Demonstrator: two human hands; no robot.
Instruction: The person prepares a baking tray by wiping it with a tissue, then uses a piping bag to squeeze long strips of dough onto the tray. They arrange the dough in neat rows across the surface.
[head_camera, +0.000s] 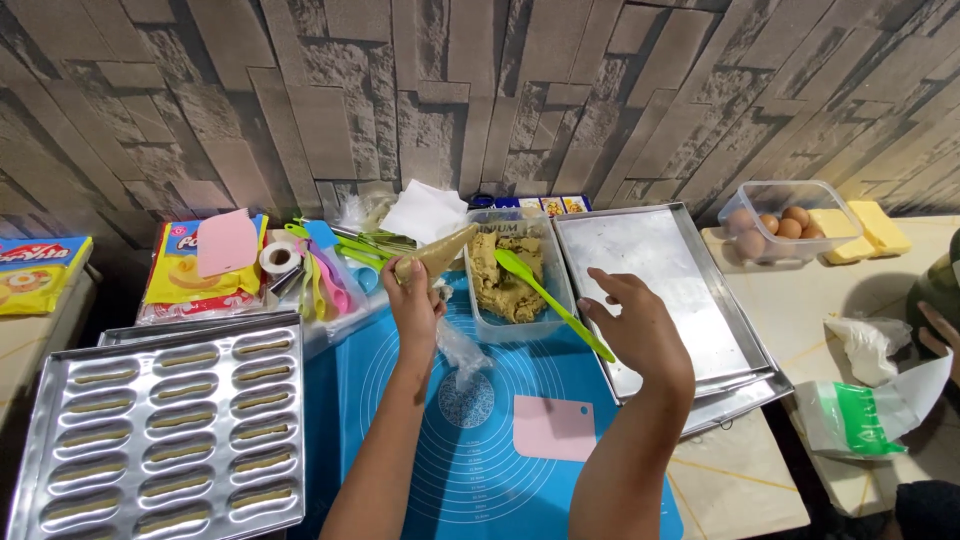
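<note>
My left hand (411, 300) grips a clear piping bag (436, 256) filled with tan dough, its tip pointing up and to the right. My right hand (638, 328) hovers with fingers apart over the edge of a flat metal tray (680, 300), close to the handle of a green spatula (552, 300). The spatula rests in a clear plastic tub (510, 322) of dough. Both hands are above a blue silicone baking mat (480, 450). A pink scraper (553, 427) lies on the mat below my right hand.
A metal mould tray (160, 430) with several finger-shaped cavities filled with dough sits at the lower left. Yellow packets (190, 275), coloured utensils (325, 265), an egg tub (785, 220), butter blocks (870, 232) and plastic bags (870, 400) surround. Another person's hand (940, 330) is at the right edge.
</note>
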